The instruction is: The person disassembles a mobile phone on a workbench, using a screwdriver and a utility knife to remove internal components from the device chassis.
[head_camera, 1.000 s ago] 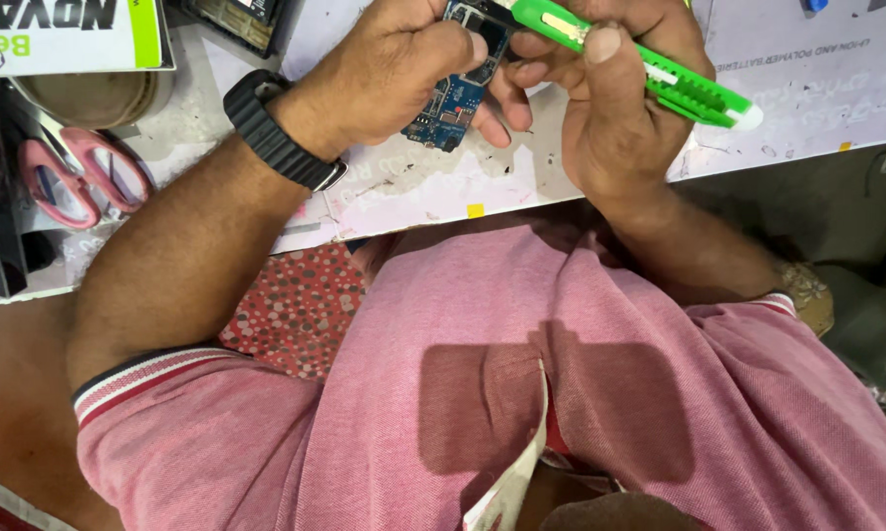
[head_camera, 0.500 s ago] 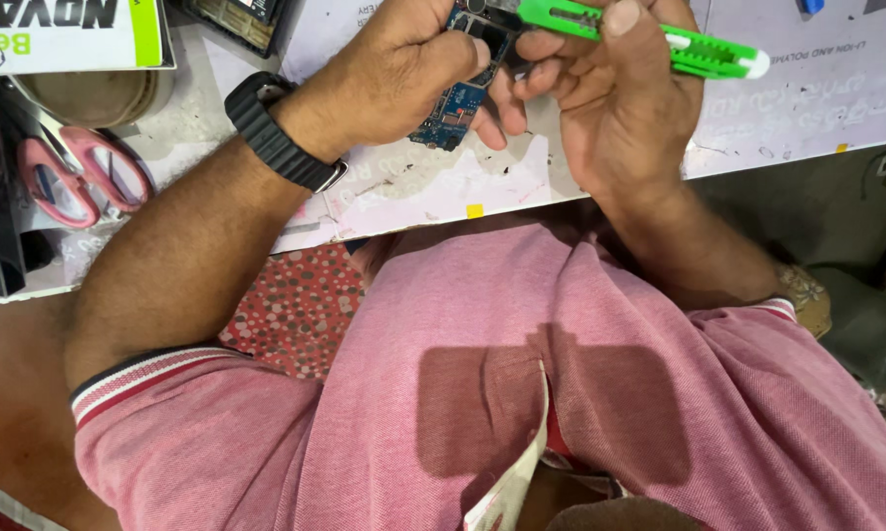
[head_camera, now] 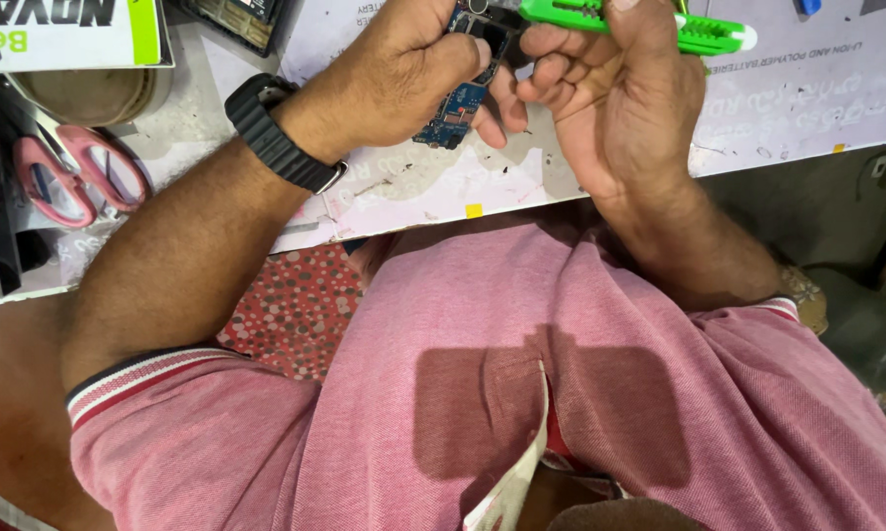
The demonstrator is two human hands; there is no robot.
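Observation:
My left hand, with a black watch on the wrist, grips a small blue circuit board above the worktable near the top of the view. My right hand is closed around a green and white pen-shaped tool that lies across the fingers. Its fingertips pinch at the board's upper end, right against my left fingers. The top of the board runs out of the picture.
A white mat with scuffs and printing covers the bench. Pink-handled scissors lie at the left, below a white and green box. A dark device sits at the top edge. My pink shirt fills the foreground.
Both hands have shifted slightly up and together. The green tool has swung from a downward tilt to nearly level. The board stays in my left hand.

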